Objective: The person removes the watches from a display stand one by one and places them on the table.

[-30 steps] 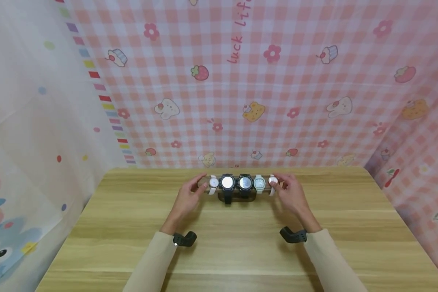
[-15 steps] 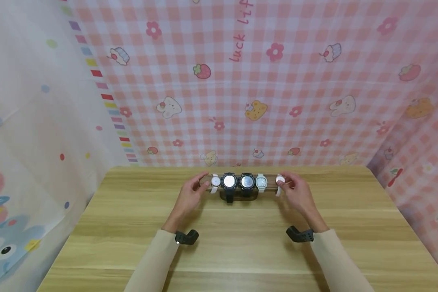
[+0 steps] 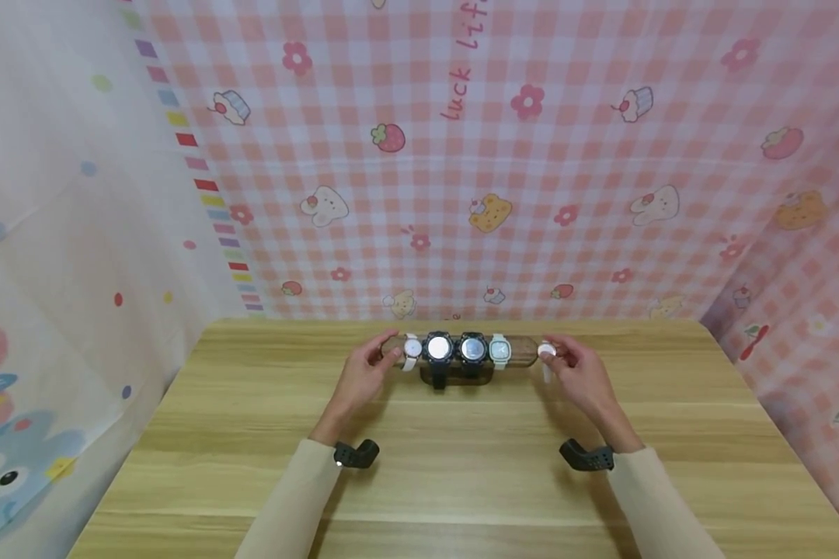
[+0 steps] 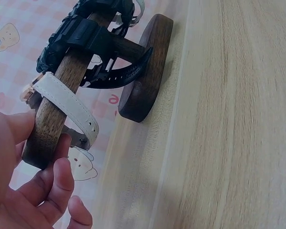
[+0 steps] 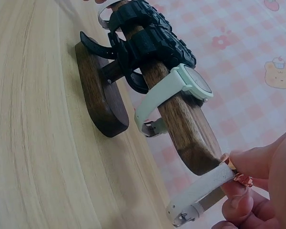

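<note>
Lower right of the right-wrist view, my right hand [image 5: 279, 179] pinches the white-strapped watch [image 5: 202, 188] just off the wooden bar [image 5: 181, 131]. Left hand [image 3: 363, 373] grips its opposite end; I should brace it, strap loop aligned.

You are at a small table booth walled in with printed cloth, more a makeshift indoor corner than a kitchen, lab or workshop. At your 12 o'clock is a pink gingham sheet [image 3: 419, 182] bearing strawberries [image 3: 390, 137], cupcakes [image 3: 231, 107] and lettering [image 3: 458, 87] that starts with "luck". At 9 o'clock you have a white dotted sheet [image 3: 49, 248]; at 3 o'clock, another pink checked sheet [image 3: 811, 299]. Creases give the cloth away. From centre down to 6 o'clock spreads a wood-grain tabletop [image 3: 454, 473]. The watch stand [image 3: 523, 352] near its 12 o'clock edge would suit home or shop, so you cannot tell which building this is.
</note>
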Motion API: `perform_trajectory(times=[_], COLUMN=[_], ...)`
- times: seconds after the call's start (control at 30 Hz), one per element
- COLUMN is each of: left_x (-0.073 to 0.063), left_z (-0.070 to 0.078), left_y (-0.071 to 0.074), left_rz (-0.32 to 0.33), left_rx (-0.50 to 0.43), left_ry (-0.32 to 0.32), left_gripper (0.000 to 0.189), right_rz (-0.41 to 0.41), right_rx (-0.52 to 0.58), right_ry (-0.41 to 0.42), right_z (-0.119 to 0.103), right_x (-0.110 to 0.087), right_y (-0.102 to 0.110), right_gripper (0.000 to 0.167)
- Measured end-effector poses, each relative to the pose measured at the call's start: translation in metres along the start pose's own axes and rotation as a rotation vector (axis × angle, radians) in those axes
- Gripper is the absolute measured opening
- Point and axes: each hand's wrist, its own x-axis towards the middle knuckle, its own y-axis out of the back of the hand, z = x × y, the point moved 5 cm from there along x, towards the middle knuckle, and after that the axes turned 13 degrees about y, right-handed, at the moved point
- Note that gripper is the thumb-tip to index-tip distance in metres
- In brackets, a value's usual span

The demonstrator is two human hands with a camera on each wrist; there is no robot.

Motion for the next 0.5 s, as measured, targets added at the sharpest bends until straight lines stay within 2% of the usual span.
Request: perform_trajectory(times=[0.5], left_x=[0.000], left_z=[0.000], left_y=[0.000], left_rz=[0.000], left_rx=[-0.005], left_ry=[0.001], left_gripper=[0.041], right_rz=[0.006], right_rx=[-0.068], right_ry=[0.077], right_z=[-0.009], right_x=[-0.012], right_y=[0.011], right_gripper=[0.034])
